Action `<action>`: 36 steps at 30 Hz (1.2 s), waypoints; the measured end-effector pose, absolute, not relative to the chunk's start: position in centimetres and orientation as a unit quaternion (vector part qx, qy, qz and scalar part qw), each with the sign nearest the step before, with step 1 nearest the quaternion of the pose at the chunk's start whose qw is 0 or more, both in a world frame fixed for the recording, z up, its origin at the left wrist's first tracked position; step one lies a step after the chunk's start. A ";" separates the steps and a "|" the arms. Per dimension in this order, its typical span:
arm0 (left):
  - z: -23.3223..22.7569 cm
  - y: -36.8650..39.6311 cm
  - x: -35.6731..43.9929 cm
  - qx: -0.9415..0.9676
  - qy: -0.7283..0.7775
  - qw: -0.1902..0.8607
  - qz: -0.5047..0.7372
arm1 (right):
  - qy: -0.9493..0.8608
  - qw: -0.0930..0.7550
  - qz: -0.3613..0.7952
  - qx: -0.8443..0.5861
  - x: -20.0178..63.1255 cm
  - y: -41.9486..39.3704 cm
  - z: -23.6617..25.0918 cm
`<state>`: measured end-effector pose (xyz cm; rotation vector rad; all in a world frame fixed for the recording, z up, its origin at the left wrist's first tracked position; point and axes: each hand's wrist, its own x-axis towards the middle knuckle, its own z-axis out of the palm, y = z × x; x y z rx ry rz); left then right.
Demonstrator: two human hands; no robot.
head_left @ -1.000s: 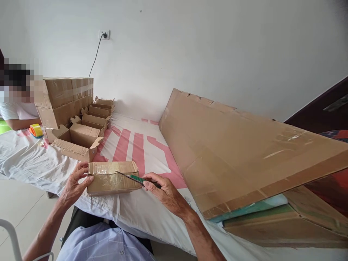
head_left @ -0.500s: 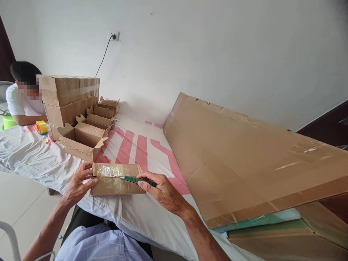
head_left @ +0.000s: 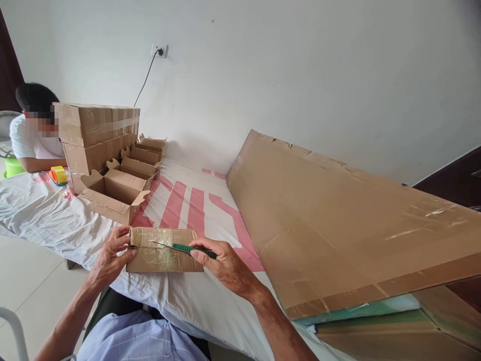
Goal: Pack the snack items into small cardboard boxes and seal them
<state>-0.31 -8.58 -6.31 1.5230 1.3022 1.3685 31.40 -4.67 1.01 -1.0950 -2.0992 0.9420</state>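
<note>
Right now a small taped box lies flat on the white sheet at the near edge of the table, just in front of the person. The left hand presses on its left end, fingers curled over the edge to pin it. The right hand is closed around a green-handled knife, whose blade lies across the top of the box. Being thin cardboard, the box looks light and easily dented, and its glossy tape is likely slippery, so a hold at the ends and edges seems best. Open boxes sit behind it; a large cardboard sheet lies to the right.
</note>
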 end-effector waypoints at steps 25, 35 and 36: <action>-4.9 -8.6 0.7 0.641 0.479 0.329 0.502 | -0.709 0.370 0.412 -0.438 31.5 -3.2 -4.1; -4.5 -8.1 -0.1 0.645 0.477 0.329 0.498 | -0.733 0.353 0.409 -0.413 31.0 -3.5 -3.2; -4.5 -8.1 -0.1 0.646 0.479 0.327 0.495 | -0.739 0.347 0.407 -0.410 31.0 -3.5 -3.2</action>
